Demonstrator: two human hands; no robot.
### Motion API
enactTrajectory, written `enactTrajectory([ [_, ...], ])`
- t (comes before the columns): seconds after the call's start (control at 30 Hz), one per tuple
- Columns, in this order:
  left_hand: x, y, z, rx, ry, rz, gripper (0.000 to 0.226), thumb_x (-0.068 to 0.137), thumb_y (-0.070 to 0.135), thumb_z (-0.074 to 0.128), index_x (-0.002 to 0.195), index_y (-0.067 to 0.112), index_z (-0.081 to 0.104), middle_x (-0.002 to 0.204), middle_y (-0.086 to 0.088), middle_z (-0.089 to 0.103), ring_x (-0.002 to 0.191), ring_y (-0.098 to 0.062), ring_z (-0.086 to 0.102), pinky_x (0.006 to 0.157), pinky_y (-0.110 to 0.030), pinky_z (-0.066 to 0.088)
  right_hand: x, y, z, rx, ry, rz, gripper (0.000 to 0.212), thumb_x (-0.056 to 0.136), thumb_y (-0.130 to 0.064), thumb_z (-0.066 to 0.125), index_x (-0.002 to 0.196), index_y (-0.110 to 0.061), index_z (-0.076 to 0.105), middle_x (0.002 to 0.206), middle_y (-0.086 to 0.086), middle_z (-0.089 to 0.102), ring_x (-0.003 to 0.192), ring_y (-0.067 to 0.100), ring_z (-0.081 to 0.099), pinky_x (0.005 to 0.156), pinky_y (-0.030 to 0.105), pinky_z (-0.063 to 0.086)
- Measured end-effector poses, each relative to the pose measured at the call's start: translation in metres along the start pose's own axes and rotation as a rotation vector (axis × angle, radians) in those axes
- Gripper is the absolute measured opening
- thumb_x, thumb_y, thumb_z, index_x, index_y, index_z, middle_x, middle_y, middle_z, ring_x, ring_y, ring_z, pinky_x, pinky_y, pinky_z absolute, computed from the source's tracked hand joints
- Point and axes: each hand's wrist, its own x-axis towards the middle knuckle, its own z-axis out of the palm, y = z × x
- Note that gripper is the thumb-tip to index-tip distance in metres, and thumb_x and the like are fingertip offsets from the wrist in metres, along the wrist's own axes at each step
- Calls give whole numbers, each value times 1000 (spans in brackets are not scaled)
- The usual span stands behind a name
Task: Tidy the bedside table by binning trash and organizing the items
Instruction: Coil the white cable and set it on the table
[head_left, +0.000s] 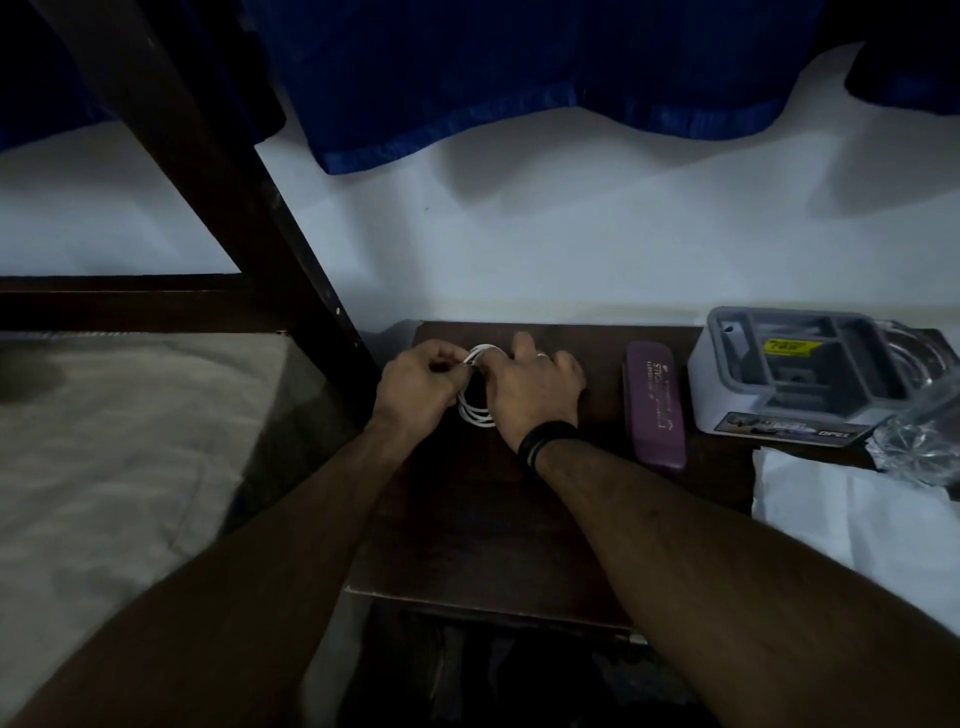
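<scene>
Frame was dim and underexposed, with a cold bluish cast on the wall (571, 234). Curtain (519, 67) threw soft scalloped shadows below its hem (light seemingly came from above), and the table (467, 519) and forearms were nearly black. Wide-angle bending was visible at the edges; lower corners were soft, noisy.

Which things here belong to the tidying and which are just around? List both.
Job: white cable coiled by left hand and right hand; purple case; grey organizer box; clear plastic wrap; bedside table.
Around: bed; blue curtain.
</scene>
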Motion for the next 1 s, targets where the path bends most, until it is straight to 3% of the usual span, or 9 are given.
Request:
enactTrajectory([
  [0.07,1,-1,0,63,11,32,27,64,55,60,87,46,72,91,12,76,88,-10,74,81,-41,63,0,0,0,5,-2,0,24,98,-29,48,113,-34,67,109,5,56,92,30,65,94,47,38],
  [0.13,0,4,0,143,18,48,30,70,56,62,95,42,73,95,10,77,89,-13,74,83,-40,62,0,1,-1,7,4,1,23,99,-30,48,112,-35,67,108,4,56,93,30,65,93,46,38],
  [0.27,3,17,-4,540,-15,206,18,92,32,63,104,25,75,109,-1,75,101,-25,69,90,-35,55,-3,2,-3,-15,4,-8,25,100,-27,46,116,-30,66,113,6,56,98,30,63,94,45,37],
  [0.4,2,21,-3,795,-100,379,21,95,21,55,112,18,67,127,-3,60,103,-35,64,85,-44,55,-2,3,-2,9,-2,15,25,98,-25,47,113,-28,66,112,6,55,96,31,61,94,45,40],
  [0.63,-3,19,3,731,-30,313,14,96,26,55,106,17,59,118,-7,56,97,-38,61,76,-44,53,1,5,3,37,38,9,22,98,-30,50,111,-24,67,112,5,60,94,29,64,91,46,42],
  [0.77,-4,21,9,800,-19,290,15,98,27,51,108,17,57,120,-8,55,97,-39,60,71,-43,52,-2,7,3,185,93,51,25,93,-27,59,117,-19,56,109,1,68,95,25,65,88,40,37],
  [0.9,-4,15,16,883,-35,336,22,100,26,47,116,16,58,123,-8,58,108,-33,58,73,-43,51,0,7,2,106,61,24,40,94,-22,55,134,-19,55,126,4,63,107,26,65,93,41,39],
  [1.0,-9,3,17,822,-32,368,34,101,37,44,125,19,61,131,-3,59,116,-29,56,86,-45,52,3,7,1,36,16,25,37,100,-27,48,135,-22,58,129,4,59,110,26,63,97,42,38],
])
